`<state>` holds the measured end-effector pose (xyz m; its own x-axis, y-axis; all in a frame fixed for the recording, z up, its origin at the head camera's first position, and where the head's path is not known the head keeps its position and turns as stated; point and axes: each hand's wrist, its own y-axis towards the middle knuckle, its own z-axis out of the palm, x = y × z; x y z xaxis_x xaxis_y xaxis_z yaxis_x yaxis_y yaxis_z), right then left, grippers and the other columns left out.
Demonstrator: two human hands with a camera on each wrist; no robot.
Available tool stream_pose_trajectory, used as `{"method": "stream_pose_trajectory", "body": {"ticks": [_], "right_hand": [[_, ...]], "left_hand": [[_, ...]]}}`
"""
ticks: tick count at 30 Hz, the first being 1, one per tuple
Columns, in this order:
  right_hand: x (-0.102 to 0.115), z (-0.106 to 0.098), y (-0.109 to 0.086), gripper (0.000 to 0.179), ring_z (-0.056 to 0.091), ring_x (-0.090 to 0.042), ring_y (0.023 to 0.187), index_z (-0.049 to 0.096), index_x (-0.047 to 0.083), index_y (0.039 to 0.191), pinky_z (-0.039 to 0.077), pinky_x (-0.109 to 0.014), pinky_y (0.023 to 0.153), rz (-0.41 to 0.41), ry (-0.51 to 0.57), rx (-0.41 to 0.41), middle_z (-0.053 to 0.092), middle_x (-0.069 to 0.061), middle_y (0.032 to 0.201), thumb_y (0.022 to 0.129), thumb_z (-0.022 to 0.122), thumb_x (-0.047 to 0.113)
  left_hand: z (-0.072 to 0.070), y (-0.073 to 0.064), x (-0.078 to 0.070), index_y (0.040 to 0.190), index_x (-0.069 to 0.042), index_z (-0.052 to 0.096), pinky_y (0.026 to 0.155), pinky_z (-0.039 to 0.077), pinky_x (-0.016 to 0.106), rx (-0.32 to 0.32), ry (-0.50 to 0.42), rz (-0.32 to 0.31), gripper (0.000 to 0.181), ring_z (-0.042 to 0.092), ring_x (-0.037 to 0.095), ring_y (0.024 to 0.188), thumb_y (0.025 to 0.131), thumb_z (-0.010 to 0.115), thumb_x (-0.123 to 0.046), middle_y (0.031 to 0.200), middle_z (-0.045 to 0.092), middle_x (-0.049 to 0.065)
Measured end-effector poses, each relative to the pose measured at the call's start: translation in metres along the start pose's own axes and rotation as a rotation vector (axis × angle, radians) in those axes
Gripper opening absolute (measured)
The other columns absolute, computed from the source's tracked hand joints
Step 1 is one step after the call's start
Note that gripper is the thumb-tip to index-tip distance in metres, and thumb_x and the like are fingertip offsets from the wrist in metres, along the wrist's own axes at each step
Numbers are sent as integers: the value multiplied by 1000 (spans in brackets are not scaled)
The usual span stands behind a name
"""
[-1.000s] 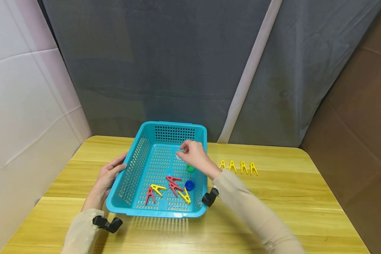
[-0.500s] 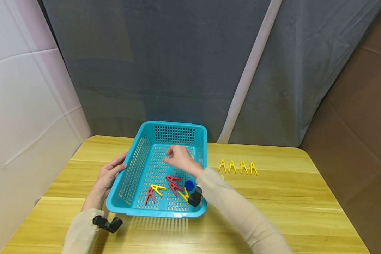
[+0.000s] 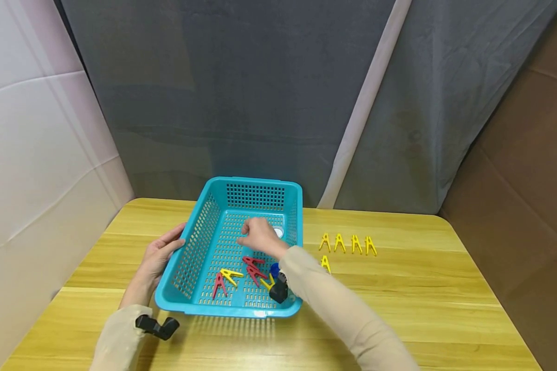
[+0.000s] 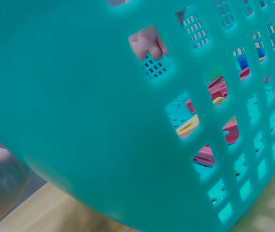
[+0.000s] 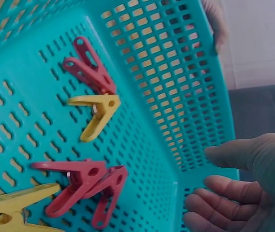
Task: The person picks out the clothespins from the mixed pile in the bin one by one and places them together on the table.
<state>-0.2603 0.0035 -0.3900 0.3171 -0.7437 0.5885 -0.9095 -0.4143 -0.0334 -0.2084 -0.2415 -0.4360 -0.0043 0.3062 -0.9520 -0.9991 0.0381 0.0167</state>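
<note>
A blue plastic basket [image 3: 255, 312] is gripped at its left rim by my left hand [image 3: 155, 260]. Over its inside hovers my right hand [image 3: 263, 238], fingers loosely bent. In the right wrist view the thumb and fingers of that hand [image 5: 249, 188] stand apart with nothing between them. Red clothespins [image 3: 219, 285] and yellow clothespins [image 3: 231, 275] lie on the basket floor. By the right wall are a white round cap [image 3: 278, 233] and a blue cap [image 3: 274, 269], the latter partly covered by the wrist camera. Only the basket's outer wall [image 4: 103, 121] fills most of the left wrist view.
To the right of the basket, several yellow clothespins [image 3: 339, 243] stand in a row on the wooden table [image 3: 422, 288]. One more yellow clothespin [image 3: 325, 264] lies in front of them. A grey curtain [image 3: 260, 103] hangs behind the table.
My right hand has moved left and slightly down, away from the white cap, which now sits closer to the right wall. The green cap is now hidden from view. The left hand has not moved.
</note>
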Motion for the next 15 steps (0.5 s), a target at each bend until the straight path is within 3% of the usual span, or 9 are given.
{"method": "stream_pose_trajectory", "body": {"ticks": [9,12,15], "right_hand": [[-7,7,5,19,50,-10,63,65,3,94,46,-21,59,23,-9,21,62,-2,87,82,72,17],[-7,7,5,16,44,-9,56,60,7,80,41,-20,52,45,8,37,54,2,72,81,73,16],[-8,8,5,36,28,-8,47,43,12,61,28,-19,43,62,29,60,33,5,55,81,73,13]], "left_hand": [[1,-1,0,116,-21,68,75,54,21,7,-12,12,35,63,4,95,92,55,1,106,66,-14],[1,-1,0,118,-19,67,75,54,21,14,-21,17,35,63,5,95,92,54,1,106,66,-13],[2,-1,-1,120,-19,66,75,54,21,10,-12,12,35,63,4,95,93,54,1,106,65,-14]]}}
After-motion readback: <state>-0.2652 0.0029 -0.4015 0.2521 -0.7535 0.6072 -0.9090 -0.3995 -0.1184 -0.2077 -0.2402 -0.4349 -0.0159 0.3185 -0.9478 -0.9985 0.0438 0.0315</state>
